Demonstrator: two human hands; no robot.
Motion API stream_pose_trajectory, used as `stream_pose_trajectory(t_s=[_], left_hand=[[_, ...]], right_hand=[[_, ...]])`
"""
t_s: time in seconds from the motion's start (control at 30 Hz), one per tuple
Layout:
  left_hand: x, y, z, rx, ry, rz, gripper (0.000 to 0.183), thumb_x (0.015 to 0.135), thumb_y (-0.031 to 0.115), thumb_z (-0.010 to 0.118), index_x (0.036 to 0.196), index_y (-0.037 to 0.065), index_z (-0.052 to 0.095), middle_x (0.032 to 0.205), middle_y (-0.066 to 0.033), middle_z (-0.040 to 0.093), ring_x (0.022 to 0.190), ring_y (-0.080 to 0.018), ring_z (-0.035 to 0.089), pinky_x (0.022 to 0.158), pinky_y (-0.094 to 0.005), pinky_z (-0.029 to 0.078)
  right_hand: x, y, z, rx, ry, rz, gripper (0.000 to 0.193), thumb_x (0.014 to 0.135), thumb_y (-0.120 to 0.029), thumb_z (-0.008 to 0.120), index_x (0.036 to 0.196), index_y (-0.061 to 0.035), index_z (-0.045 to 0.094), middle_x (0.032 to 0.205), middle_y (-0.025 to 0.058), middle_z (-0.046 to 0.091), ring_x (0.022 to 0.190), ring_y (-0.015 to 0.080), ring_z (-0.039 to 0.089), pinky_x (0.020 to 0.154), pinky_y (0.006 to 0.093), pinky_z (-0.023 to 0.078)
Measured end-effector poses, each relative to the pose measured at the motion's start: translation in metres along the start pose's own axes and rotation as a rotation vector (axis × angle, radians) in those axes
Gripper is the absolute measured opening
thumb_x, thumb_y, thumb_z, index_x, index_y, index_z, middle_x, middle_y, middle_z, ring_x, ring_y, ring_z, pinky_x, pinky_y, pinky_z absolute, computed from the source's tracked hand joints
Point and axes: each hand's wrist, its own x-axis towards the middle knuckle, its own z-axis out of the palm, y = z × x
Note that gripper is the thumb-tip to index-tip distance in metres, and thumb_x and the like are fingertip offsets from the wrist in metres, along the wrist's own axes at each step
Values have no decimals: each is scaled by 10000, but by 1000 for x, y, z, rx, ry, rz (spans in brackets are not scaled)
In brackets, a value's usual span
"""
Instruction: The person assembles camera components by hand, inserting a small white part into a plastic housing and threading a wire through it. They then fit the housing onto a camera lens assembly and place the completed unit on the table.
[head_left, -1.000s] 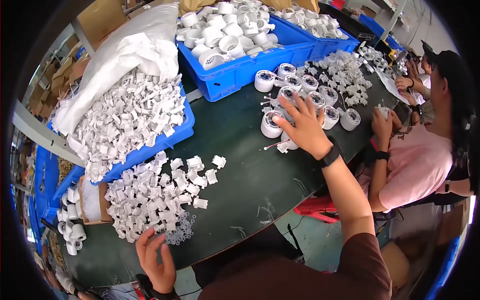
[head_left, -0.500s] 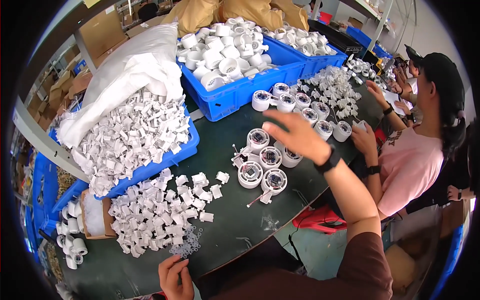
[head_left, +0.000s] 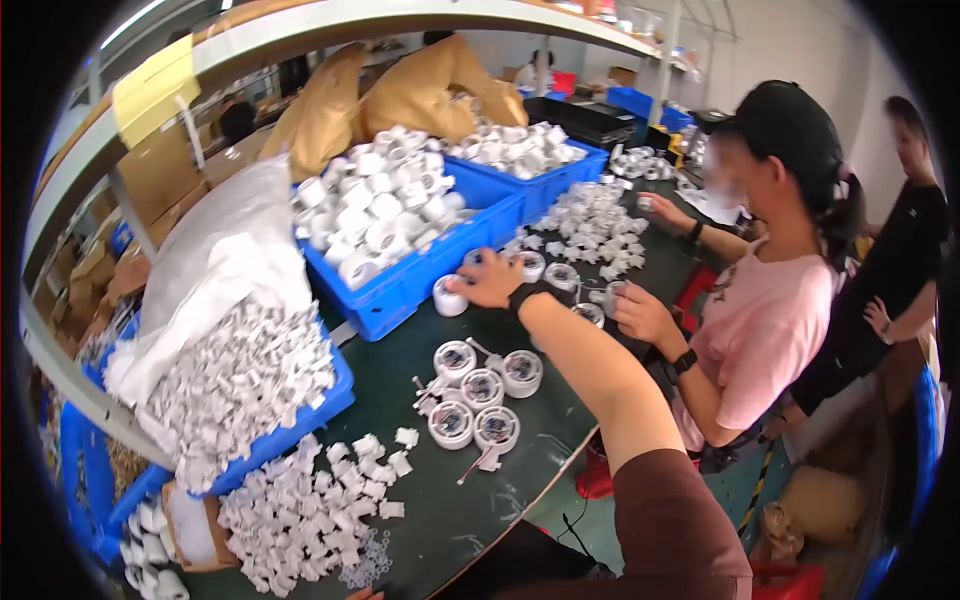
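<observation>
My right hand [head_left: 490, 280] is stretched over the far group of round white housings, its fingers apart. Its thumb side touches a round white housing [head_left: 451, 296] beside the blue bin; whether it grips one is hard to make out. Nearer to me stands a cluster of round white housings [head_left: 482, 388] with circuit boards inside and short wires. Only a sliver of my left hand [head_left: 366, 594] shows at the lower edge, near a pile of white plastic clips [head_left: 300, 520] and small translucent rings [head_left: 368, 560]; its fingers are mostly cut off.
Blue bins [head_left: 400, 300] of white cups stand at the back. A white sack [head_left: 215, 240] spills small white parts into another bin. At right, a co-worker in a pink shirt [head_left: 775, 310] holds a round housing and a small white part. More clips [head_left: 590, 225] lie beyond.
My right hand has reached farther out, onto the far housings beside the bin. My left hand has dropped almost out of view. The view has swung to the right and up.
</observation>
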Motion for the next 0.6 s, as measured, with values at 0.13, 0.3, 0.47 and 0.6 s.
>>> stream_pose_trajectory(t_s=[0.13,0.3,0.47,0.6], left_hand=[[6,-3,9,-21,-39,63,171,946,-20,648,1098,8,721,1108,-177,675,1005,-334,658,903,-397,530],[16,1,17,-62,-81,63,171,941,-27,651,1089,7,728,1072,-177,680,983,-340,669,906,-401,538],[13,-1,19,-78,-58,123,155,933,-42,648,1063,-3,725,1063,-182,684,969,-345,672,896,-406,543],[7,-12,23,-81,-38,227,145,923,-60,643,1036,-11,720,1074,-191,687,956,-349,676,889,-409,545]], right_hand=[[-37,4,-1,42,8,-133,648,898,-763,488,1318,-310,683,1518,202,400,1392,492,361,1124,737,135],[-91,-5,-14,107,-115,-226,711,907,-794,446,1412,-319,601,1573,226,340,1460,499,270,1151,692,145],[-113,28,-36,121,162,-85,695,963,-727,436,1495,-284,502,1559,235,410,1485,452,263,1129,721,158],[-121,79,-4,-134,125,43,754,995,-708,380,1562,-211,397,1566,293,355,1412,504,393,1122,756,177]])
